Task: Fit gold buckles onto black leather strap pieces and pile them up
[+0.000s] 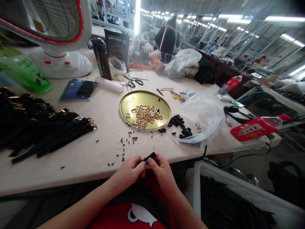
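Close to my body, at the table's front edge, my left hand (133,167) and my right hand (160,167) meet around a black strap (151,156) with a small gold buckle (144,159). Both hands are closed on it, thumbs on top; the rest of the strap is hidden by my fingers. Beyond them a round gold tray (122,109) bears a heap of gold buckles (145,115). Small black pieces (134,138) lie scattered between the tray and my hands. Black loops (186,132) are piled on a clear plastic bag (209,117).
Black straps with gold ends (54,127) are stacked at left. A heater (62,63), green bottle (23,70), phone (86,88) and scissors (136,82) stand or lie behind. Red bottles (256,128) are at right, above a white bin (197,187). A person (167,41) stands far back.
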Motion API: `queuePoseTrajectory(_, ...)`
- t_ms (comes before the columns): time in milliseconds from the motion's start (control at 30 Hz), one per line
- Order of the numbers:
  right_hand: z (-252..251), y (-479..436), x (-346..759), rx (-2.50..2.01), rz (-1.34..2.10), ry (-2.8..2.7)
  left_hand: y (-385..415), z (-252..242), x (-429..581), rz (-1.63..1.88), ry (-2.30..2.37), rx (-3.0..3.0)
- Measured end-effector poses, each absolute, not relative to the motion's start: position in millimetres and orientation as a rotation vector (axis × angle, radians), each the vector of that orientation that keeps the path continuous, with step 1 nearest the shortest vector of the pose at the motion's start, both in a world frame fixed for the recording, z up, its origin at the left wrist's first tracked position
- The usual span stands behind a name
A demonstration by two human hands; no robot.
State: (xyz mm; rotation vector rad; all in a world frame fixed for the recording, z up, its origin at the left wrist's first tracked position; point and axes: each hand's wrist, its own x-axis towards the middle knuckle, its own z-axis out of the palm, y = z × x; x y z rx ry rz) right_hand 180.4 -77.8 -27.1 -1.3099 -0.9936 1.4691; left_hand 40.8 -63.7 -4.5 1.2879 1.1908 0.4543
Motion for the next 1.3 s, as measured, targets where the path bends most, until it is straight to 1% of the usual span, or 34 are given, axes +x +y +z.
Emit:
queuePoseTrajectory(133, -25.9, -80.7, 182.7, -1.483, 1.071, -1.226, -64.3, -5.4, 40.7, 0.407, 1.242, 1.407)
queuePoseTrajectory(167, -26.1, -80.7, 182.6, -1.497, 1.025, -1.232, -63.8, -5.7, 40.8, 0.398, 1.244, 1.431)
queuePoseTrajectory(200, -26.0, -80.3, 182.4, -1.488, 1.065, -1.202, -63.0, -5.6, 40.8, 0.389, 1.236, 1.447)
queuePoseTrajectory(233, -25.7, -79.6, 182.1, -1.453, 1.181, -1.134, -62.0, -5.2, 40.6, 0.382, 1.218, 1.452)
queuePoseTrajectory(367, -22.4, -75.1, 180.7, -1.16, 1.76, -0.657, -57.5, -1.8, 39.1, 0.365, 1.102, 1.329)
queuePoseTrajectory(433, -20.8, -73.6, 179.9, -1.063, 1.897, -0.498, -56.4, -1.1, 38.1, 0.384, 1.047, 1.226)
queuePoseTrajectory(533, -20.7, -73.3, 179.1, -1.04, 1.957, -0.43, -56.6, -2.4, 37.3, 0.416, 1.003, 1.127)
queuePoseTrajectory(633, -23.1, -75.2, 180.2, -1.141, 1.814, -0.559, -57.3, -4.1, 37.7, 0.403, 1.022, 1.106)
queuePoseTrajectory(800, -28.1, -79.2, 185.7, -1.456, 1.3, -1.115, -58.5, -6.0, 39.8, 0.382, 1.142, 1.214)
queuePoseTrajectory(867, -29.5, -79.8, 187.0, -1.493, 1.218, -1.191, -59.4, -6.3, 40.1, 0.399, 1.164, 1.259)
queuePoseTrajectory(933, -29.6, -79.8, 187.2, -1.456, 1.321, -1.113, -60.2, -5.7, 39.4, 0.408, 1.163, 1.286)
queuePoseTrajectory(1033, -26.8, -79.2, 186.9, -1.294, 1.627, -0.821, -60.4, -3.2, 37.2, 0.385, 1.128, 1.26)
queuePoseTrajectory(1133, -22.5, -79.1, 187.7, -1.127, 1.843, -0.541, -60.1, -0.8, 35.1, 0.368, 1.047, 1.177)
queuePoseTrajectory(1200, -20.7, -79.6, 189.0, -1.084, 1.915, -0.428, -60.6, -0.1, 34.5, 0.368, 1.007, 1.113)
queuePoseTrajectory(1300, -20.6, -81.2, 191.2, -1.092, 1.929, -0.394, -62.3, 0.3, 35.0, 0.378, 0.979, 1.052)
